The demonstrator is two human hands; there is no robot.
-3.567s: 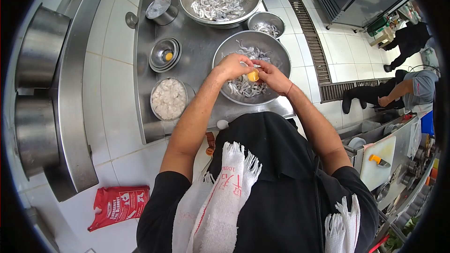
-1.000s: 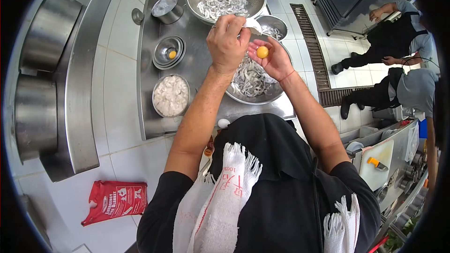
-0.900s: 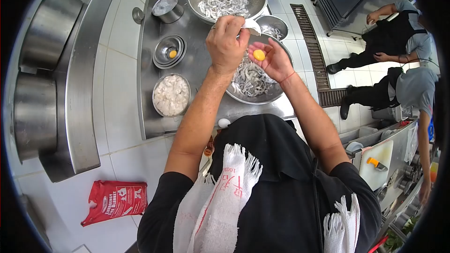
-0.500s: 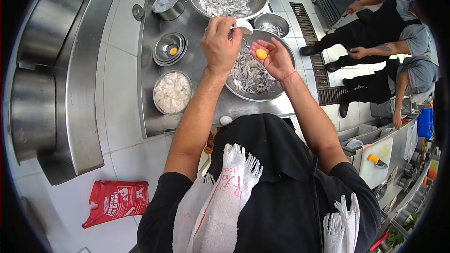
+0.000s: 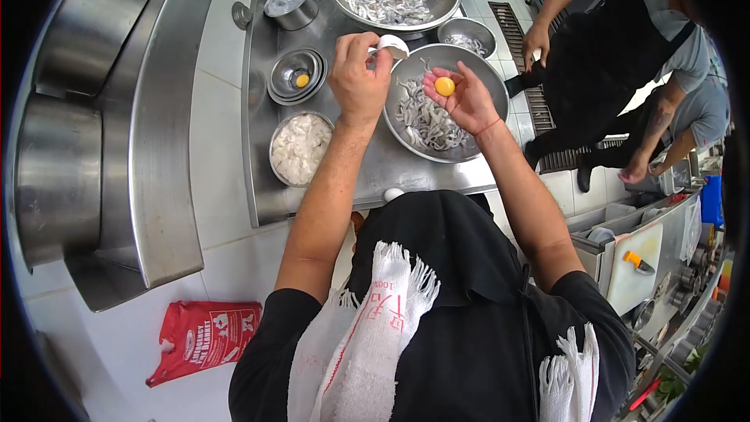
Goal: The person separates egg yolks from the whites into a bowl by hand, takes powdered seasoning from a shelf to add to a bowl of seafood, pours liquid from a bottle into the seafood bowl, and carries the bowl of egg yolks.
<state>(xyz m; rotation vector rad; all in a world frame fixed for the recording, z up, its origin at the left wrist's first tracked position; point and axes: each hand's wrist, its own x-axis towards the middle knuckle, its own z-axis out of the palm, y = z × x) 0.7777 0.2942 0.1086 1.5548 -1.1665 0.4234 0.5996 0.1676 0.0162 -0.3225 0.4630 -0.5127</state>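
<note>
My left hand (image 5: 358,82) is closed on a cracked white eggshell (image 5: 395,47), its fingertips and thumb pinching it above the metal bowls. To its right, my right hand (image 5: 474,108) is cupped palm up and carries a round egg yolk (image 5: 444,86). Below the right hand is a wide steel bowl (image 5: 495,84) with greyish squid-like pieces (image 5: 426,125) in it. Some nested small bowls (image 5: 279,92) on the left contain another yolk (image 5: 302,80). A whole white egg (image 5: 393,194) lies at the counter edge, partly hidden by my apron.
A bowl of white pieces (image 5: 303,148) stands on the steel counter (image 5: 269,202). Farther back are a colander (image 5: 448,1) of squid-like pieces, a smaller bowl (image 5: 489,41) and a pot (image 5: 299,17). Co-workers (image 5: 598,55) stand at the right. A red fire-blanket bag (image 5: 205,341) lies lower left.
The counter and bowls sit slightly farther right in view. A co-worker on the right has come closer. My hands still hold the eggshell and the yolk, the right palm a little more to the right.
</note>
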